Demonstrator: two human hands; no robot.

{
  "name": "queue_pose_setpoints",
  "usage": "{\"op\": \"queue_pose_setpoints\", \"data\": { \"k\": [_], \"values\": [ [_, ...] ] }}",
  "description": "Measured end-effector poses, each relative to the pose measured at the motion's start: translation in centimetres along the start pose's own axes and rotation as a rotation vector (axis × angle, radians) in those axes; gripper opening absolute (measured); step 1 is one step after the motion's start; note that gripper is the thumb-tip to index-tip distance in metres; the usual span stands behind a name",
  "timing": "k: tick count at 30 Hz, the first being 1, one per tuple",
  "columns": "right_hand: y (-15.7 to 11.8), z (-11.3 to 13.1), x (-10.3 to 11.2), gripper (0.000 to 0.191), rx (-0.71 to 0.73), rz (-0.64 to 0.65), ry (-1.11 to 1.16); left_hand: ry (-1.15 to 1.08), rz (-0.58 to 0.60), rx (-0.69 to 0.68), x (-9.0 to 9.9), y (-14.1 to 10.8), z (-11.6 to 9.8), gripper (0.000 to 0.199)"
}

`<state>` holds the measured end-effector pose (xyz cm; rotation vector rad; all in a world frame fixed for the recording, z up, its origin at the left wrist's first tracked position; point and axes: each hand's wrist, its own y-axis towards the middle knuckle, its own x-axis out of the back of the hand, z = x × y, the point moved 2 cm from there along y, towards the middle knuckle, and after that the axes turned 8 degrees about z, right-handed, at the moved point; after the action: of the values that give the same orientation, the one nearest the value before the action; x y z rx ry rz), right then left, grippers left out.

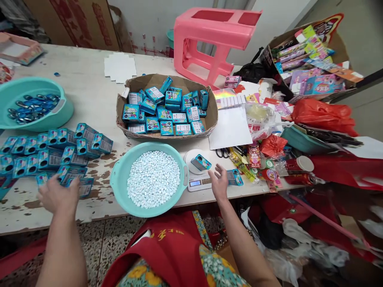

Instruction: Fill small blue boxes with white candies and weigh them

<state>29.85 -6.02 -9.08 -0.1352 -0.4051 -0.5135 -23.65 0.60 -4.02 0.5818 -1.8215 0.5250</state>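
My left hand reaches over the front of a group of small blue boxes at the left; its fingers are spread and touch or nearly touch the nearest ones. My right hand has its fingers apart beside a kitchen scale. One blue box rests on the scale's round plate, just left of my right fingertips. Another box lies right of that hand. Between my hands stands a teal basin of small pale candies.
A cardboard tray holds many blue boxes behind the basin. A second teal basin with blue wrapped pieces stands left. A pink stool lies at the back. Scissors, packets and a full carton are at the right.
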Motion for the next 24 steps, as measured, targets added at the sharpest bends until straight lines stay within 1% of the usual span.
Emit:
{"op": "queue_pose_setpoints", "data": {
  "k": [2,3,4,6,7,8,9,10,11,12,13,14,15,17,19,20,22,24],
  "values": [
    [-0.8,-0.6,1.6,0.052,-0.043,-0.055,-0.029,-0.135,-0.087,-0.156,0.8,0.6,-3.8,0.054],
    [-1.1,-0.9,2.4,0.05,-0.066,-0.078,-0.04,-0.21,-0.106,-0.227,0.8,0.8,-6.2,0.049],
    [-1.4,-1.3,3.0,0.05,-0.087,-0.097,-0.049,-0.282,-0.08,-0.303,0.3,0.7,-8.8,0.046],
    [-1.9,-1.9,4.0,0.049,-0.117,-0.125,-0.052,-0.366,0.044,-0.457,-1.6,-0.5,-14.0,0.041],
    [-2.1,-2.2,4.4,0.049,-0.128,-0.139,-0.051,-0.371,0.144,-0.55,-3.0,-1.7,-16.4,0.037],
    [-2.3,-2.4,4.7,0.049,-0.138,-0.153,-0.05,-0.361,0.228,-0.625,-4.7,-3.3,-18.5,0.033],
    [-2.5,-2.7,4.9,0.049,-0.147,-0.164,-0.05,-0.342,0.336,-0.708,-6.6,-5.2,-20.0,0.028],
    [-2.7,-2.9,5.0,0.049,-0.158,-0.173,-0.046,-0.289,0.482,-0.807,-8.7,-7.5,-21.1,0.026],
    [-2.9,-3.1,5.1,0.048,-0.169,-0.177,-0.04,-0.231,0.591,-0.873,-10.6,-9.7,-21.6,0.026],
    [-3.2,-3.3,5.1,0.048,-0.181,-0.176,-0.031,-0.18,0.668,-0.924,-12.3,-11.9,-21.6,0.026],
    [-3.4,-3.4,5.1,0.048,-0.191,-0.173,-0.021,-0.132,0.712,-0.971,-13.6,-13.8,-21.2,0.026],
    [-3.6,-3.5,5.1,0.048,-0.2,-0.167,-0.012,-0.093,0.724,-0.992,-14.6,-15.3,-20.5,0.025],
    [-3.8,-3.5,5.0,0.048,-0.206,-0.161,-0.004,-0.063,0.737,-0.997,-15.3,-16.4,-19.8,0.024],
    [-4.0,-3.4,4.7,0.047,-0.209,-0.143,0.013,-0.049,0.771,-0.946,-15.7,-17.3,-18.3,0.021],
    [-3.8,-3.0,4.1,0.046,-0.204,-0.116,0.034,-0.147,0.828,-0.825,-15.1,-16.7,-17.3,0.02],
    [-3.6,-2.7,3.6,0.046,-0.191,-0.097,0.042,-0.252,0.862,-0.738,-14.6,-16.1,-17.0,0.022],
    [-2.5,-1.8,2.3,0.051,-0.12,-0.046,0.036,-0.555,0.969,-0.506,-13.6,-14.8,-16.7,0.026],
    [-0.9,-0.6,0.6,0.063,-0.01,0.005,0.002,-0.901,1.109,-0.211,-13.1,-13.8,-16.6,0.03]
  ]
}}
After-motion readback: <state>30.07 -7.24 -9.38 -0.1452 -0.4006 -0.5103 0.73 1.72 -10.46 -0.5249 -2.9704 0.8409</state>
